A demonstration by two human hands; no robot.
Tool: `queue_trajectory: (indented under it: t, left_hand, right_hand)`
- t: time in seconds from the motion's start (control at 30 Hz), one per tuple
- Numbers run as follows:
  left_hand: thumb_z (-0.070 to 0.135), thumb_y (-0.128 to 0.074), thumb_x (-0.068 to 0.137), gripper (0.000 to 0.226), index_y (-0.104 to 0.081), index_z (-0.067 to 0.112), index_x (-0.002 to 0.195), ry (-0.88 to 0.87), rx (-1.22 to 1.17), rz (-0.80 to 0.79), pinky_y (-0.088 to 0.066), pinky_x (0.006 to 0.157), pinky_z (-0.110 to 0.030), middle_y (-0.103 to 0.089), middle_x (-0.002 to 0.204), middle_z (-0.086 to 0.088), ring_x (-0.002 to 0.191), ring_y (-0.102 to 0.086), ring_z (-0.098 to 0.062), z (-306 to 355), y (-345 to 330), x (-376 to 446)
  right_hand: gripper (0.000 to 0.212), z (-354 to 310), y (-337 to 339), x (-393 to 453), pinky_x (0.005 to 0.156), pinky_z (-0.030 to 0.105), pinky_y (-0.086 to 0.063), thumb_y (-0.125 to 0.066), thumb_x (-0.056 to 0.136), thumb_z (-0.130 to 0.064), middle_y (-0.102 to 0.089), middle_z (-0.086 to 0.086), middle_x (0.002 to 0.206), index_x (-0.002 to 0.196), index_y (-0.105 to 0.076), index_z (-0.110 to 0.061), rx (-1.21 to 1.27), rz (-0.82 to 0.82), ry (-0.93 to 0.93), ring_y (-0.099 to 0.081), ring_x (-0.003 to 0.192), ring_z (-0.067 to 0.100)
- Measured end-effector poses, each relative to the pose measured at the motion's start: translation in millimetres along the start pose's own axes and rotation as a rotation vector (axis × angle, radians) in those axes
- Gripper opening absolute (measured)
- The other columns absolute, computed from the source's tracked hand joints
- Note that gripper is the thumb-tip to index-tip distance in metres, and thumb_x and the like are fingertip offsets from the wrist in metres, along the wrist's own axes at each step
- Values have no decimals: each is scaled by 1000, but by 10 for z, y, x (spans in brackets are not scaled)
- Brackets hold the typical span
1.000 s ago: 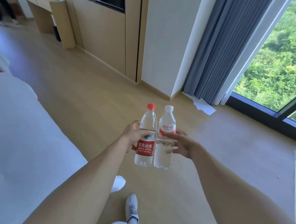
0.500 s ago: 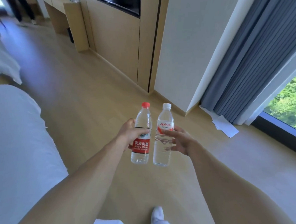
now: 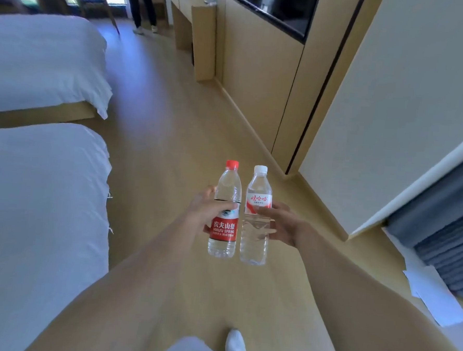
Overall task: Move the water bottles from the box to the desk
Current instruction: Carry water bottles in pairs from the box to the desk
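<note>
My left hand grips a clear water bottle with a red cap and red label, held upright in front of me. Right beside it, my right hand grips a clear bottle with a white cap and a red-and-white label, also upright. Both bottles hang over the wooden floor, almost touching. The wooden desk stands far ahead along the right wall. No box shows in the head view.
Two white beds line the left side. A wooden wall unit with a dark screen and a white wall run along the right. A person's legs stand near the desk. Paper sheets lie by the grey curtain.
My view has swung left, away from the window and toward the aisle between beds and wall. Both hands keep hold of their bottles in the same pose.
</note>
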State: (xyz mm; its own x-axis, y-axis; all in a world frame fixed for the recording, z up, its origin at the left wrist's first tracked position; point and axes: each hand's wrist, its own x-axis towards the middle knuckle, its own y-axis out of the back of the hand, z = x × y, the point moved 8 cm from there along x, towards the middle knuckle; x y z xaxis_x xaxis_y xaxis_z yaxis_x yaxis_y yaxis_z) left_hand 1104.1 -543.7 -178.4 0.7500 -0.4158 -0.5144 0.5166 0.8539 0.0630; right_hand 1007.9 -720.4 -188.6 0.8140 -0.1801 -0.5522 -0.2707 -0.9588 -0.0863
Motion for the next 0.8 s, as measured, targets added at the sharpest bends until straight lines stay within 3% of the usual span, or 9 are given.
queue_trajectory:
  t: [0.1,0.37,0.6,0.73,0.8]
  left_hand:
    - [27,-88,65,65,-54,29,121,23,-62,63,-61,72,-52,-72,108,-2,90,-73,-25,170,124,369]
    - [22,-89,64,64,-56,27,118,44,-159,125,-57,82,-61,-75,104,-5,92,-74,-29,568,636,1428]
    - [18,-88,69,62,-55,27,122,45,-205,149,-58,82,-59,-73,110,-6,95,-73,-28,1169,1473,2847]
    - [19,-87,70,56,-56,26,117,63,-211,142,-56,83,-62,-72,111,-9,97,-72,-31,1633,1993,3566]
    - [17,-87,71,56,-56,25,117,66,-211,157,-56,82,-62,-73,109,-10,95,-73,-32,1867,2231,3872]
  right_hand:
    - [42,-359,11,427,90,54,-53,-81,79,-24,-73,9,103,118,-68,-17,-53,-54,-7,-68,91,27]
    - [38,-1021,-168,1711,87,50,-54,-79,81,-22,-74,5,100,118,-68,-19,-95,-146,-45,-68,86,25]
    - [53,-1906,-603,3190,93,55,-51,-82,73,-26,-70,9,109,122,-63,-20,-138,-156,-32,-65,95,29]
    - [54,-2492,-897,3968,84,46,-54,-78,81,-26,-69,9,117,131,-57,-20,-166,-188,-41,-64,96,28]
    - [61,-2766,-1008,4298,90,50,-53,-81,75,-29,-69,8,115,131,-58,-20,-162,-190,-35,-65,97,28]
